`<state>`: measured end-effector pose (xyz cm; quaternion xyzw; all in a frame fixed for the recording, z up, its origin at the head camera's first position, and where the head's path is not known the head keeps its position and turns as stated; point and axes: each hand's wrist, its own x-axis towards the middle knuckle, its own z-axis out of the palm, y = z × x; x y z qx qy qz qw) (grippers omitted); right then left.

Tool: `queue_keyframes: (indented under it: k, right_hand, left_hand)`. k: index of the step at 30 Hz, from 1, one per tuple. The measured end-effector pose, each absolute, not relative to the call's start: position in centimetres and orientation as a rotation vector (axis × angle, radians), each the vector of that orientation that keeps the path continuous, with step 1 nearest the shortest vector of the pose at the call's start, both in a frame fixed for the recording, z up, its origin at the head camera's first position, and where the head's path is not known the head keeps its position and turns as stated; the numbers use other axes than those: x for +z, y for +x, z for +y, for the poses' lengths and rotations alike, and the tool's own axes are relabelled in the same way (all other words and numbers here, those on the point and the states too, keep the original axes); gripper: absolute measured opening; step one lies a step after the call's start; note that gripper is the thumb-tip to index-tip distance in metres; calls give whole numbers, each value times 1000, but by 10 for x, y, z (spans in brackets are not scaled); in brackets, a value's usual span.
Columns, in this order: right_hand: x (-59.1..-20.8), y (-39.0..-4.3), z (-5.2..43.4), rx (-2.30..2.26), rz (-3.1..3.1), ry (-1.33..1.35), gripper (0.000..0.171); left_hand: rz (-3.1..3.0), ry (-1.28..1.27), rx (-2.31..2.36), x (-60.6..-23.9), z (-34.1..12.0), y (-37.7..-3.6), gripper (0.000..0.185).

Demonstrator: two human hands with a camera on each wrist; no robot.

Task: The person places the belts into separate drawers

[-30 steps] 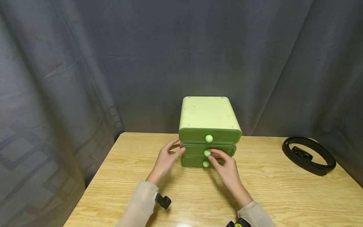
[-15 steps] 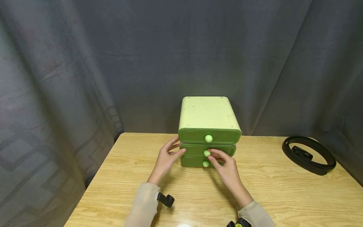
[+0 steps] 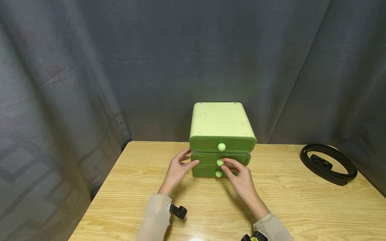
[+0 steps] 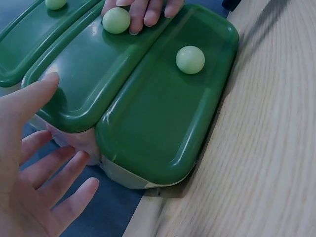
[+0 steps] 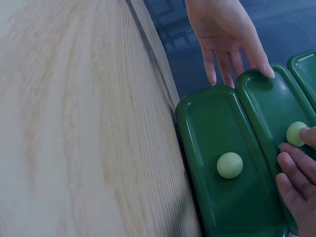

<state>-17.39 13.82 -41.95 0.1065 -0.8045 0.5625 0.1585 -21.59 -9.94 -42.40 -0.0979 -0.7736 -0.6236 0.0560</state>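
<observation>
The right hand (image 3: 241, 180) lay against the front of the middle drawer (image 3: 221, 158) of the green drawer unit (image 3: 221, 134), its fingertips (image 4: 148, 12) touching the pale knob (image 3: 220, 162) — fingers nearly straight, not curled round it. The drawer ran crosswise just ahead of that grip. The left hand (image 3: 178, 170), relaxed and unclenched, touched the drawer's left end. The unit stood on the surface (image 3: 286, 201).

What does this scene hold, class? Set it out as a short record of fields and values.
Unit: green drawer cabinet with three drawers, all closed
Surface: wooden table
Left hand: open, thumb on the middle drawer at its left corner
Right hand: fingers beside the middle knob, flat on the drawer front
Elsewhere: coiled black belt at the table's right
</observation>
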Motion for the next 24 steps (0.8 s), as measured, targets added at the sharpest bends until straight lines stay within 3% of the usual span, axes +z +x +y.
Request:
queue_keyframes:
  k: [24]
  right_hand:
    - [-419, -175, 138, 1554, -2308, 322, 26]
  left_hand:
    - [-2302, -223, -1812, -422, -89, -213, 59]
